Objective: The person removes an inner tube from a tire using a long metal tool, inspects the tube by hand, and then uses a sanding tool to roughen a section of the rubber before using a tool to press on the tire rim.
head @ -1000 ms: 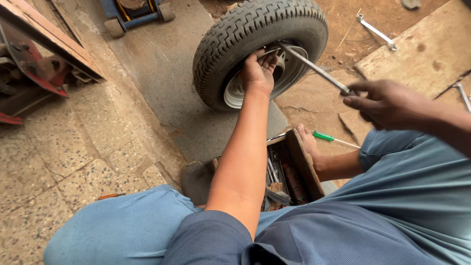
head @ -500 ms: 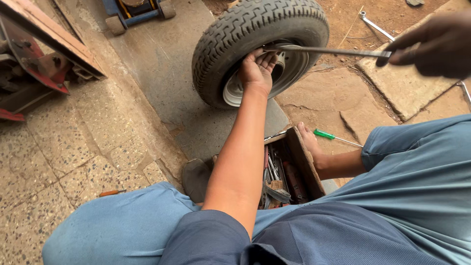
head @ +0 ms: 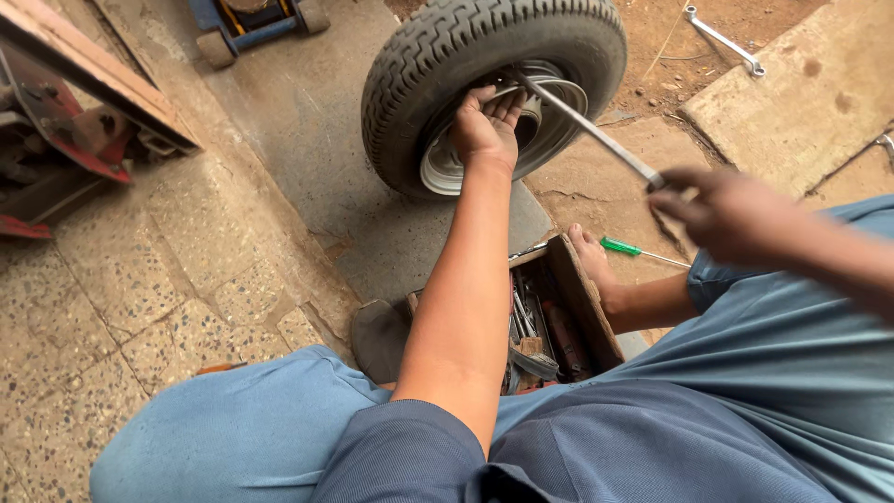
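A black tyre [head: 447, 56] on a grey metal rim [head: 438, 168] leans on the ground ahead of me. My left hand [head: 484, 126] reaches out and presses on the rim's hub, fingers curled over it. My right hand [head: 731, 210], blurred, grips the near end of a long metal bar [head: 596, 135] whose far end sits at the hub beside my left fingers. My legs in blue trousers fill the lower part of the view.
A wooden toolbox [head: 559, 317] with several tools lies between my legs, my bare foot [head: 591, 261] against it. A green-handled screwdriver [head: 624, 248] lies nearby. A spanner [head: 722, 37] rests on the dirt. A blue jack [head: 251, 23] and red machinery [head: 65, 140] stand left.
My right hand has swung the bar's near end down and toward me, from up at the right edge to lower right. My left hand stays on the hub.
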